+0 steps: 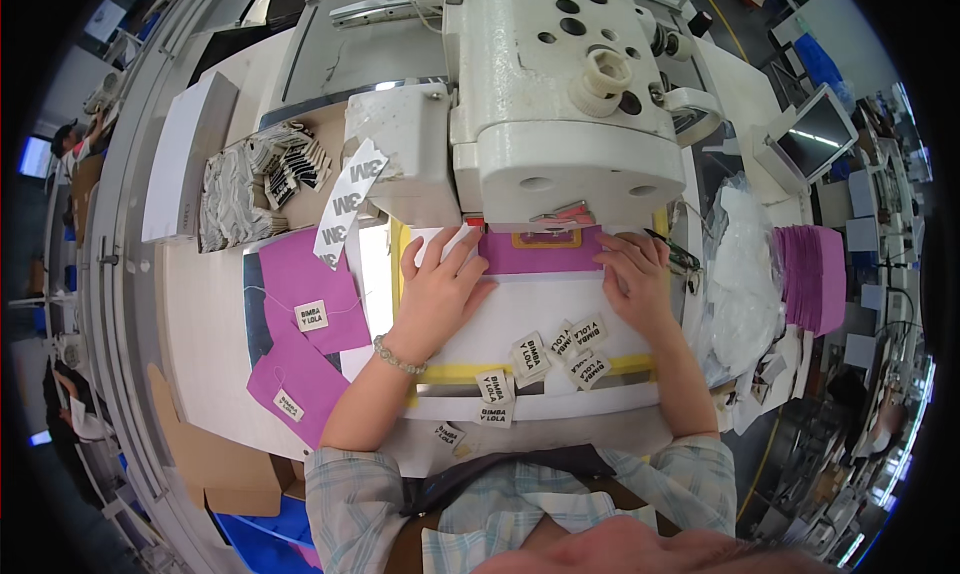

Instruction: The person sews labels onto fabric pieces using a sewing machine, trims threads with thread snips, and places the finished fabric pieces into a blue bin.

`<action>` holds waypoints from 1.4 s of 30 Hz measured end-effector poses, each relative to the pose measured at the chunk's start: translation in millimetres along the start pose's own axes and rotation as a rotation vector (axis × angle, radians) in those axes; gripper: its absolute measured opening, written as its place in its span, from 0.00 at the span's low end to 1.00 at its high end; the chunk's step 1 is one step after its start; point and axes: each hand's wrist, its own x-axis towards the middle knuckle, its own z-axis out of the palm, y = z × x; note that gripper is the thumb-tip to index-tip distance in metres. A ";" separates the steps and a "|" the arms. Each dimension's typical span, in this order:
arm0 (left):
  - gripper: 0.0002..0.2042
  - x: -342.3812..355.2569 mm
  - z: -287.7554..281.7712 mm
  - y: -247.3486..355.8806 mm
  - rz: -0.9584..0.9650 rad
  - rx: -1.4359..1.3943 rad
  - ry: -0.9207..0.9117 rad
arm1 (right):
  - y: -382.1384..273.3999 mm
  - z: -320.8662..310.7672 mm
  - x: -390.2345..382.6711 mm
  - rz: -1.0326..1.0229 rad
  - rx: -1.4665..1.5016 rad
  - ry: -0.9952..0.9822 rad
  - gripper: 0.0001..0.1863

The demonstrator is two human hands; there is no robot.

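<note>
A white industrial sewing machine stands over a purple panel bearing an orange-bordered patch. My left hand rests with fingertips at the panel's left end and the white sheet beside it, fingers apart. At the panel's right end, my right hand has bent, separated fingers touching down. Several small white printed labels lie loosely between my forearms on the white, yellow-edged work plate. Left of my left hand are two purple pieces with tags on strings. What lies under the machine head is hidden.
A box of folded labels and a white printed strip are at left. Right are a plastic bag, purple stack and small screen. A cardboard box sits lower left. Another person is far left.
</note>
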 end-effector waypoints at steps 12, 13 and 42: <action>0.12 1.9 -1.6 1.4 -0.003 -0.023 -0.037 | 1.6 -5.2 -1.9 0.025 0.027 -0.069 0.11; 0.12 2.2 -1.8 1.1 -0.001 -0.023 -0.036 | 1.6 -5.4 -2.4 0.024 0.035 -0.078 0.11; 0.19 -72.8 -64.4 -13.8 -0.288 0.294 0.130 | -1.5 -9.1 -16.5 -0.009 0.072 -0.133 0.17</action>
